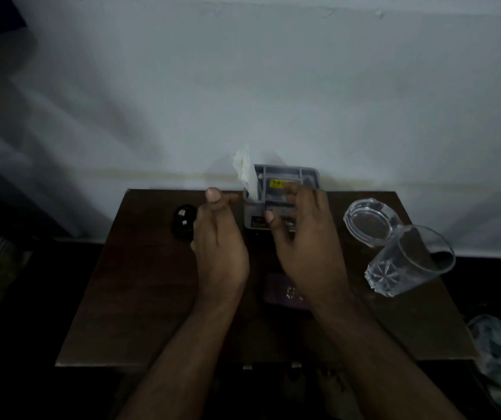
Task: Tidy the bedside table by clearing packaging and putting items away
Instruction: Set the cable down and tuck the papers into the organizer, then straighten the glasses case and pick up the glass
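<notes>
A grey plastic organiser [309, 174] stands at the back edge of the dark wooden bedside table [128, 298]. A white crumpled paper [245, 171] sticks up from its left compartment, and a yellow-labelled item [278, 183] lies in the middle one. My right hand [303, 237] is over the organiser's front, its fingers bent down beside the yellow label. Motion blur hides whether it holds anything. My left hand [219, 237] hovers just left of the organiser, fingers loosely curled, thumb raised, holding nothing. A black rounded object [182, 222] lies by my left hand.
A purple flat object [279, 294] lies partly under my right wrist. A glass ashtray [367, 221] and a clear tumbler [406, 265] stand at the table's right. A crumpled plastic bag [500, 356] lies off the table's right front corner. A pale wall rises behind.
</notes>
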The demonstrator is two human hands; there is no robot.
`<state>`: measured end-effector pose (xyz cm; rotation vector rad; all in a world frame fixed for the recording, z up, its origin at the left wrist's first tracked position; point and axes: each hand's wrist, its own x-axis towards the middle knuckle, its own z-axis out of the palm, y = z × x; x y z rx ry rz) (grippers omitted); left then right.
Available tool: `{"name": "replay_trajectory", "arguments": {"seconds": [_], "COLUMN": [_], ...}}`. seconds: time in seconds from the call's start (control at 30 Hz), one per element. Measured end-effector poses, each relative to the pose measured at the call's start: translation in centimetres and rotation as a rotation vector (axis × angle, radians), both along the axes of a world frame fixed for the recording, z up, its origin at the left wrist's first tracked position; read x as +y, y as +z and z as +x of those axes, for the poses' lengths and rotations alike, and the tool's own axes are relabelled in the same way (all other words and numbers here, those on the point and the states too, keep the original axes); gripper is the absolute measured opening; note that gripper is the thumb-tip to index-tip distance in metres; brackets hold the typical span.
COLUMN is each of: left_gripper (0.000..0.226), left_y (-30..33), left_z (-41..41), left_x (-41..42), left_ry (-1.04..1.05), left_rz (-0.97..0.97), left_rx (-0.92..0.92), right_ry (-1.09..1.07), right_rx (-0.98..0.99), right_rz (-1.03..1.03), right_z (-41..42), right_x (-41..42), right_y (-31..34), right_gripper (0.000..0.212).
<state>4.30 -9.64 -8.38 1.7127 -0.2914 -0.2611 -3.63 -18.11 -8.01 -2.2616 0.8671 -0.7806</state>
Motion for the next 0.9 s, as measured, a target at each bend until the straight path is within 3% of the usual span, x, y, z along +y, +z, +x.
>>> {"name": "replay_trajectory", "arguments": {"seconds": [0.13,0.4,0.6,0.77,0.9], "left_gripper": [0.079,0.063,0.060,0.052,0.042], "left_y": [0.0,-1.2,-2.0,-1.8,-1.7], "left_z": [-2.6,-7.3,-7.8,-7.8,-7.8], "left_x": [2.1,5.5,6.3,5.1,4.4], "left_ry": [-0.081,-0.281,-0.328,-0.339,-0.308], "left_rz": [0.057,0.326,0.372,0.402,0.406], "left_rx": [0.043,0.049,0.071,-0.001,-0.137], "right_ry": [0.011,-0.086,-0.185,-0.215,-0.120], "right_rx": [0.182,0.455,0.594,0.598,0.557], "right_rz": [0.007,0.017,0.074,0.145,0.147], "right_z": [-3.5,-9.0,-10.8,-10.6,-9.4], "right_x": [1.6,4.2,4.4,3.9,4.3], "right_y": [-0.5,-1.5,-1.9,-2.2,-2.4], "right_gripper": [0.043,0.049,0.061,0.064,0.066]}}
